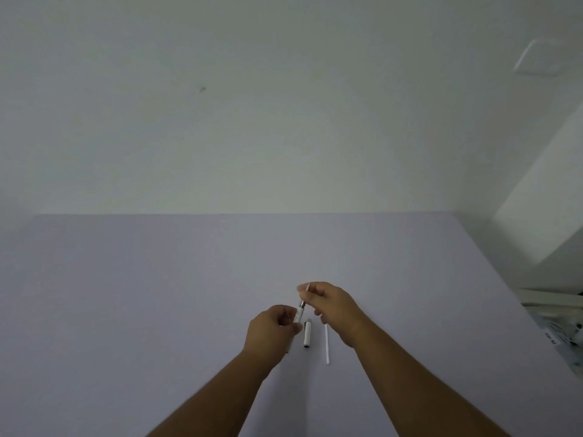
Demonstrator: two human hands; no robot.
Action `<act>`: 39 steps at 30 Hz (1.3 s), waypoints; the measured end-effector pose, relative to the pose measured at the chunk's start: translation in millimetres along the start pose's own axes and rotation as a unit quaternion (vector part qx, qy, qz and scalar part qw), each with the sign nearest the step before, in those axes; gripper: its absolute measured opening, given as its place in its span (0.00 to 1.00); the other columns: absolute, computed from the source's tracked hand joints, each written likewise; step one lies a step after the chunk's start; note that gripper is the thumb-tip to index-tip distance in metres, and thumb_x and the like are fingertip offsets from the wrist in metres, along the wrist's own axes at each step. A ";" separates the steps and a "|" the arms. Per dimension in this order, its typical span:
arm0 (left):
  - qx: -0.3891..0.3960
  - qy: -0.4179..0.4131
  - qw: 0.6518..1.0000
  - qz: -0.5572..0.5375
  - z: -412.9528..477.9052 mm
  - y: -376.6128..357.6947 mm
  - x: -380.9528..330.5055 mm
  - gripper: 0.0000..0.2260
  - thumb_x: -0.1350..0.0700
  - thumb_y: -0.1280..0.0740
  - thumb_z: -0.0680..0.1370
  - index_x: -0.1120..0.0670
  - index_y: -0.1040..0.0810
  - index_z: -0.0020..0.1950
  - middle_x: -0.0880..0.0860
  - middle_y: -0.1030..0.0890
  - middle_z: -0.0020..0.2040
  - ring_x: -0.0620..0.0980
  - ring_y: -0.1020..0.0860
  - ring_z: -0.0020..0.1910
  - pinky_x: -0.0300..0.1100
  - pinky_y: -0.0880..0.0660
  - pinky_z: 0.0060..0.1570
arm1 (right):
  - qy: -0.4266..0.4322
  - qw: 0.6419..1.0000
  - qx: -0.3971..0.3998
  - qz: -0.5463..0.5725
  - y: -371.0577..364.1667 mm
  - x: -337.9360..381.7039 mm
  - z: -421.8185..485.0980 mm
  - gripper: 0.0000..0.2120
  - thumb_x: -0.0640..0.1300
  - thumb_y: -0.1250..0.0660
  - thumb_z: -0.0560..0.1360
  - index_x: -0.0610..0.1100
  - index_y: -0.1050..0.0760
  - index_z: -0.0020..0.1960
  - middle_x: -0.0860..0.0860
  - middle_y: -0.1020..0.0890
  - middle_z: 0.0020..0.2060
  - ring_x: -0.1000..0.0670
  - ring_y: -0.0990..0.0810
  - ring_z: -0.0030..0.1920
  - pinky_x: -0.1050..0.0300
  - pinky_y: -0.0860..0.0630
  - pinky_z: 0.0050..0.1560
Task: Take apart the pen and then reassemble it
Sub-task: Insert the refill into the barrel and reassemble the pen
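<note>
My left hand [273, 329] grips a white pen barrel [299, 313], tilted up and to the right above the lilac table [157, 294]. My right hand [334, 305] pinches a thin part [305, 293] that sticks out of the barrel's upper end; its fingers hide much of it. A white pen cap [307, 334] with dark ends lies on the table just right of my left hand. Right of the cap lies a thin white refill tube [327, 343], pointing toward me.
A pale wall stands behind the table's far edge [246, 213]. At the right edge of view are white furniture [536, 200] and a clutter of white items [561, 329] beyond the table's right side.
</note>
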State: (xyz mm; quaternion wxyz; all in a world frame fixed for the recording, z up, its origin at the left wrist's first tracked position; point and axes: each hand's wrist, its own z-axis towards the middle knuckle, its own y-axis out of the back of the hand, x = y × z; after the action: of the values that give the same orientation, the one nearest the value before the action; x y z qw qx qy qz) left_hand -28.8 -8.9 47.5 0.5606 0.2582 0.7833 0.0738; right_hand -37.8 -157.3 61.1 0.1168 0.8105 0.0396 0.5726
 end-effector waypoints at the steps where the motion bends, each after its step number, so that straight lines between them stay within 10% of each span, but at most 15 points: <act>1: 0.000 0.000 1.000 0.000 -0.1 0.6 -0.8 0.06 0.56 0.29 0.73 0.48 0.21 0.48 0.44 0.21 0.38 0.40 0.24 0.34 0.25 0.32 0.25 | 0.002 1.000 0.001 -0.013 0.2 0.4 0.0 0.05 0.52 0.33 0.74 0.52 0.21 0.45 0.57 0.20 0.39 0.58 0.25 0.37 0.64 0.30 0.39; 4: 0.003 -0.004 1.000 0.006 -1.3 0.5 -1.8 0.07 0.56 0.29 0.73 0.46 0.22 0.47 0.42 0.21 0.38 0.39 0.23 0.35 0.26 0.32 0.27 | -0.018 0.998 -0.035 -0.053 -3.6 0.3 1.2 0.14 0.56 0.30 0.71 0.50 0.29 0.34 0.55 0.26 0.31 0.55 0.30 0.32 0.61 0.32 0.36; 33: 0.002 -0.001 1.000 0.012 -3.7 2.2 -5.4 0.08 0.59 0.29 0.73 0.53 0.20 0.51 0.45 0.20 0.38 0.42 0.22 0.37 0.32 0.28 0.33 | -0.042 0.996 0.012 0.074 -8.3 -5.7 0.2 0.05 0.53 0.35 0.75 0.54 0.21 0.46 0.53 0.20 0.45 0.53 0.26 0.41 0.60 0.28 0.39; 39: 0.002 -0.004 1.000 0.026 -4.6 -0.4 -4.6 0.07 0.59 0.29 0.73 0.52 0.20 0.50 0.43 0.21 0.37 0.40 0.23 0.38 0.32 0.27 0.37 | -0.045 0.999 -0.018 0.010 -8.0 -6.3 0.8 0.13 0.58 0.32 0.71 0.50 0.27 0.36 0.53 0.25 0.34 0.52 0.28 0.37 0.59 0.29 0.39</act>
State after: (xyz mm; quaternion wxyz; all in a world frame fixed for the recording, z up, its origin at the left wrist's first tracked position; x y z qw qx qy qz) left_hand -32.0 -10.7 52.8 0.5612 0.2797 0.7742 0.0856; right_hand -38.6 -151.0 53.1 0.1274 0.8335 0.0153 0.5374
